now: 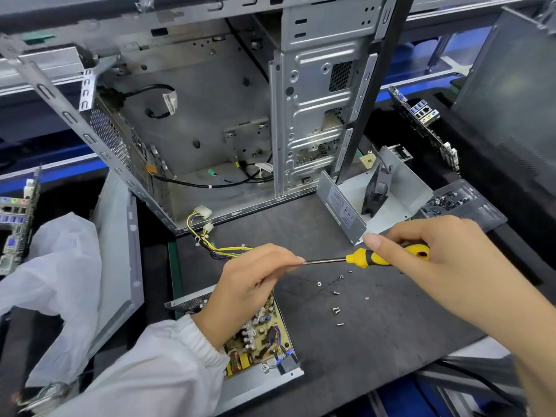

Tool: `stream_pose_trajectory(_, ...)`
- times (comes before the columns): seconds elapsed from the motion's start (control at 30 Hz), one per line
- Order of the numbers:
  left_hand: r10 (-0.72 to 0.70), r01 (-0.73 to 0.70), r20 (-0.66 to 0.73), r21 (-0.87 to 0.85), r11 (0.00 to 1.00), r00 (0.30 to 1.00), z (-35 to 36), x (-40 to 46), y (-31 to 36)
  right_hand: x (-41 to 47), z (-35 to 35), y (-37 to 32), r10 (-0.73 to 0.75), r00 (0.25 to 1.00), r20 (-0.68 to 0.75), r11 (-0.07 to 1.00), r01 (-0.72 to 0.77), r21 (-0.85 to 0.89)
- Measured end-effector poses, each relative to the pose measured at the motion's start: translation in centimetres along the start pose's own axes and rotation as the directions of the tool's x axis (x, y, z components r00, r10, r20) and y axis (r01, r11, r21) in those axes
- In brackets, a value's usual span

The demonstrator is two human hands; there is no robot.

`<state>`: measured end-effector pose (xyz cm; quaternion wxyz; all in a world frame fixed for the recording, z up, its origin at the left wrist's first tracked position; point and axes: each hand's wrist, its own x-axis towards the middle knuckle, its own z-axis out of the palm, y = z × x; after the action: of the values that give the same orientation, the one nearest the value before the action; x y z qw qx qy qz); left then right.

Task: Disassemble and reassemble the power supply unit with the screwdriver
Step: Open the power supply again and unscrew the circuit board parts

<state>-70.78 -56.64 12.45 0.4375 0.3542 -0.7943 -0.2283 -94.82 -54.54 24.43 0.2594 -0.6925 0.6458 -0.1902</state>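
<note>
The opened power supply unit (264, 350) lies at the front of the dark mat, its circuit board exposed and its yellow cable bundle (216, 245) running back toward the case. My right hand (436, 254) grips the yellow-and-black handle of the screwdriver (370, 257), held level above the mat. My left hand (252, 284) hovers over the unit and pinches the tip of the screwdriver's metal shaft. The unit's grey cover (400, 188), with its black fan, stands at the back right. Several loose screws (335, 296) are scattered on the mat below the screwdriver.
An empty computer case (210, 115) lies open behind the mat. A grey side panel (120, 251) leans at the left beside a white plastic bag (54, 266). Motherboards stand at far left (15, 224) and back right (427, 121). A bag of dark screws (457, 203) lies right of the cover.
</note>
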Motion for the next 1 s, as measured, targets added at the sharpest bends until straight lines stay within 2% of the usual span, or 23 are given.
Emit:
stream_pose_trajectory(0.2,-0.039,0.037,-0.061,-0.021,0.999,0.997,-0.6,0.3,0.0,-0.1,0.2,-0.5,-0.009,1.000,-0.012,0.999,0.010,0.032)
stream_pose_trajectory(0.33,-0.065,0.065,-0.046,-0.015,0.998,0.997,-0.8,0.4,0.2,-0.1,0.2,-0.5,-0.008,1.000,-0.007,1.000,0.008,0.030)
stream_pose_trajectory(0.43,-0.102,0.103,0.045,-0.019,0.994,0.994,-1.2,0.3,0.2,-0.1,0.2,-0.5,0.003,1.000,-0.011,0.999,-0.002,0.037)
stream_pose_trajectory(0.5,-0.147,0.144,0.204,0.030,0.989,0.968,-1.9,0.4,-0.3,-0.2,0.2,-0.4,0.006,1.000,-0.012,0.999,-0.006,0.032)
stream_pose_trajectory(0.57,-0.210,0.116,0.424,0.237,0.965,0.881,-2.5,0.7,-1.0,-0.2,0.1,-0.2,0.011,1.000,-0.014,1.000,-0.011,0.026)
stream_pose_trajectory(0.6,-0.271,0.069,0.525,0.372,0.926,0.807,-2.7,1.0,-1.4,-0.3,-0.1,0.0,0.015,1.000,-0.012,1.000,-0.015,0.024)
stream_pose_trajectory(0.67,-0.399,-0.063,0.641,0.573,0.817,0.656,-2.9,1.7,-1.8,-0.5,-0.2,0.3,0.027,1.000,-0.008,1.000,-0.027,0.016)
stream_pose_trajectory(0.7,-0.425,-0.125,0.656,0.621,0.774,0.624,-3.0,2.0,-1.9,-0.6,-0.2,0.4,0.034,0.999,-0.007,0.999,-0.033,0.007)
stream_pose_trajectory(0.73,-0.421,-0.180,0.660,0.644,0.744,0.623,-3.1,2.4,-1.9,-0.7,-0.2,0.6,0.038,0.999,-0.007,0.999,-0.038,-0.006)
stream_pose_trajectory(0.87,-0.338,-0.260,0.621,0.674,0.692,0.707,-3.4,2.4,-1.5,-1.2,0.1,0.8,0.045,0.998,0.035,0.996,-0.042,-0.078)
stream_pose_trajectory(0.93,-0.348,-0.217,0.598,0.674,0.706,0.722,-3.0,2.1,-1.1,-1.3,0.6,0.8,0.042,0.997,0.058,0.995,-0.037,-0.098)
stream_pose_trajectory(1.0,-0.453,-0.035,0.565,0.651,0.758,0.690,-2.8,2.6,-1.1,-1.3,1.1,0.8,0.038,0.997,0.065,0.994,-0.031,-0.105)
